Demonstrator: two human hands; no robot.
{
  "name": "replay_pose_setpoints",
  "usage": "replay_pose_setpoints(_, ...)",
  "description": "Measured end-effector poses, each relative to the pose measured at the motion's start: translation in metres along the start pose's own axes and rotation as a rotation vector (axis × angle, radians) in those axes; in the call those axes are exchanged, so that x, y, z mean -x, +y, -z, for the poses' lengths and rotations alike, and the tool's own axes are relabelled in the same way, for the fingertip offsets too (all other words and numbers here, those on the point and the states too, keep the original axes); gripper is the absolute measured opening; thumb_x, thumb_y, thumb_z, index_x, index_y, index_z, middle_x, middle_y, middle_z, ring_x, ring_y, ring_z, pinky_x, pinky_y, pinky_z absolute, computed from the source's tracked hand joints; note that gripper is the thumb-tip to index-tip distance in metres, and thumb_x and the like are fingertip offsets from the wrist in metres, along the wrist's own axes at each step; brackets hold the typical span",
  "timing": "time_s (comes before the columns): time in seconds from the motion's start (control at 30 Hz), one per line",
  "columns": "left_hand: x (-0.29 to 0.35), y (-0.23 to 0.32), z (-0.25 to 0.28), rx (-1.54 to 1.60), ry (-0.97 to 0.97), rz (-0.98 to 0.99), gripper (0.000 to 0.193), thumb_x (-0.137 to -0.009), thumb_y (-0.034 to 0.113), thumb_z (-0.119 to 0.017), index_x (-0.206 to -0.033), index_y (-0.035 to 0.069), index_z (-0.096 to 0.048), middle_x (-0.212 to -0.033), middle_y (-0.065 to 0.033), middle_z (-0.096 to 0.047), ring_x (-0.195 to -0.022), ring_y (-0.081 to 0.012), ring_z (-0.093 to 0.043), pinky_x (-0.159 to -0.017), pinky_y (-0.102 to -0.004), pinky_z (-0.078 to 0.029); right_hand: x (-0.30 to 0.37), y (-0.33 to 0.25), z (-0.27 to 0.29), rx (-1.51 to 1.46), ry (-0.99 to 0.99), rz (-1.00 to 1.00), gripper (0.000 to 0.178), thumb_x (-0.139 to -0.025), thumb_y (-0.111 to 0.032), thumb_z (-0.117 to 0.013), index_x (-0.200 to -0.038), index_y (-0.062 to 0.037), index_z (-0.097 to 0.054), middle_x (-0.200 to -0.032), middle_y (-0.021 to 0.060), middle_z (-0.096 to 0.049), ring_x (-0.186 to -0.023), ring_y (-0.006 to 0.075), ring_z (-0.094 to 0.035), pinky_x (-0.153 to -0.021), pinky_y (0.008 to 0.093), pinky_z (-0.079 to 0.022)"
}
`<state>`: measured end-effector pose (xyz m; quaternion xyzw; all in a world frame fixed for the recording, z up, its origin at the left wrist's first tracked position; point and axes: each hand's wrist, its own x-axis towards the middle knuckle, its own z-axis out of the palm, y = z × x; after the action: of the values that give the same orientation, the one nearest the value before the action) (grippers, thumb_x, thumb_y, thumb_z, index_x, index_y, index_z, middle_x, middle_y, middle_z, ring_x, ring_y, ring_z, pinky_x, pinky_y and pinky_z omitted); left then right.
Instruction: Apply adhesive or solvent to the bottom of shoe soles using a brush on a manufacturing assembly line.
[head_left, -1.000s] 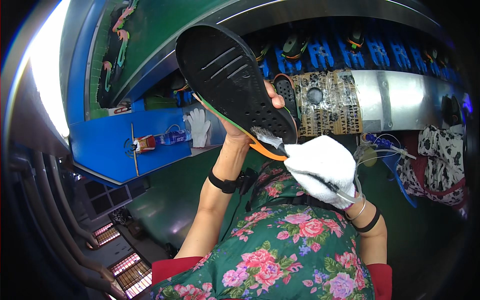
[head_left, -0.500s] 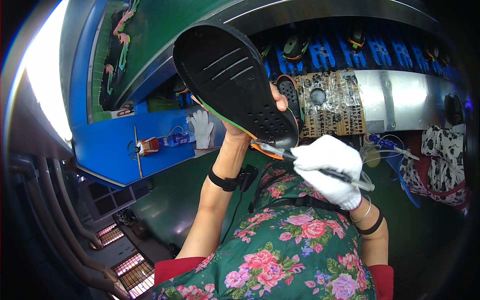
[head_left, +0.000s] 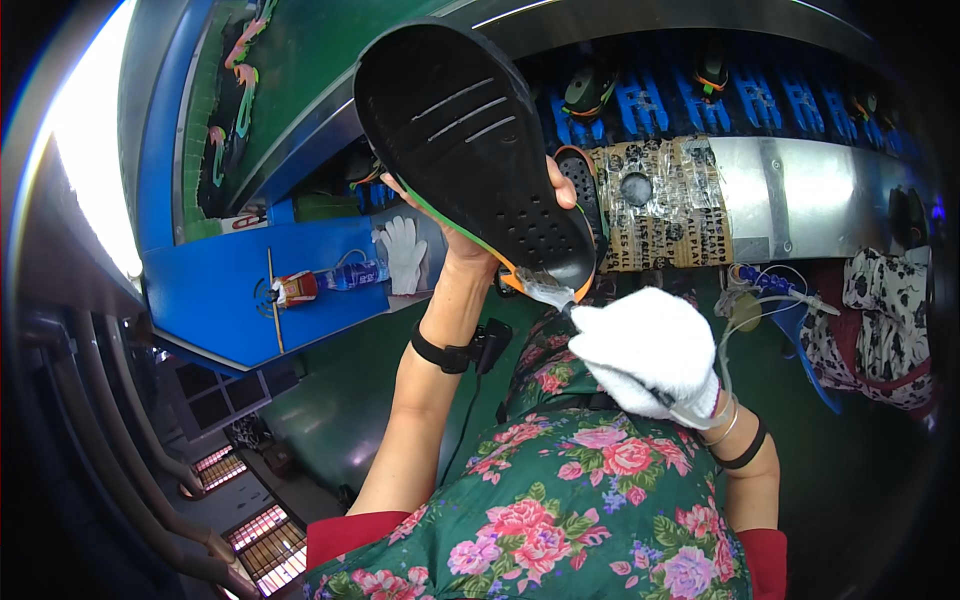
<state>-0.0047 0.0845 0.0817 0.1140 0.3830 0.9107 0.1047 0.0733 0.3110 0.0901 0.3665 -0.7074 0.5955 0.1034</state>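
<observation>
My bare left hand (head_left: pixel 469 246) grips a large black shoe sole (head_left: pixel 455 140) from beneath, fingers wrapped round its far edge. Three slanted grooves cross the wide end; small holes dot the narrow heel end, and green and orange trim runs along the near edge. My right hand (head_left: pixel 650 350), in a white knit glove, is closed round a pen-shaped tool (head_left: pixel 548 290) with a flat, clear-looking tip. That tip touches or nearly touches the orange edge at the heel. The glove hides most of the handle; a thin hose (head_left: pixel 728 350) runs by the wrist.
A second black sole (head_left: pixel 585 190) lies behind the held one, by a taped cardboard patch (head_left: pixel 655 215) on the metal ledge (head_left: pixel 810 200). Blue racks (head_left: pixel 640 105) carry shoes behind. On the left, a blue table (head_left: pixel 210 300) bears a bottle (head_left: pixel 358 278) and white glove (head_left: pixel 404 255).
The sole has shifted slightly up. My right hand has moved a little left and turned, so its back now covers the tool's handle. The tool's tip stays at the heel edge.
</observation>
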Motion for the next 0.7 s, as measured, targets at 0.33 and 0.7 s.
replay_pose_setpoints(0.33,0.007,-0.011,0.022,0.056,-0.002,0.055,0.108,-0.078,0.094,-0.05,-0.119,-0.005,-0.058,-0.099,-0.021,-0.067,-0.095,-0.0309,-0.067,-0.09,-0.0433,-0.057,0.01,-0.01,-0.001,0.029,-0.096,0.012,0.04,-0.086,-0.008,-0.072,-0.126,-0.0146,-0.074,-0.117,0.0068,-0.076,-0.1,0.0254,-0.071,-0.086,0.0395,-0.055)
replay_pose_setpoints(0.7,0.004,-0.014,0.009,0.028,0.017,0.021,0.096,-0.084,0.086,-0.052,-0.115,-0.004,-0.059,-0.095,-0.0174,-0.067,-0.093,-0.029,-0.068,-0.087,-0.0429,-0.056,-0.002,-0.014,0.008,-0.01,0.102,-0.116,0.029,-0.073,0.002,-0.083,-0.099,-0.0085,-0.078,-0.092,0.0112,-0.077,-0.08,0.0265,-0.073,-0.071,0.0355,-0.057)
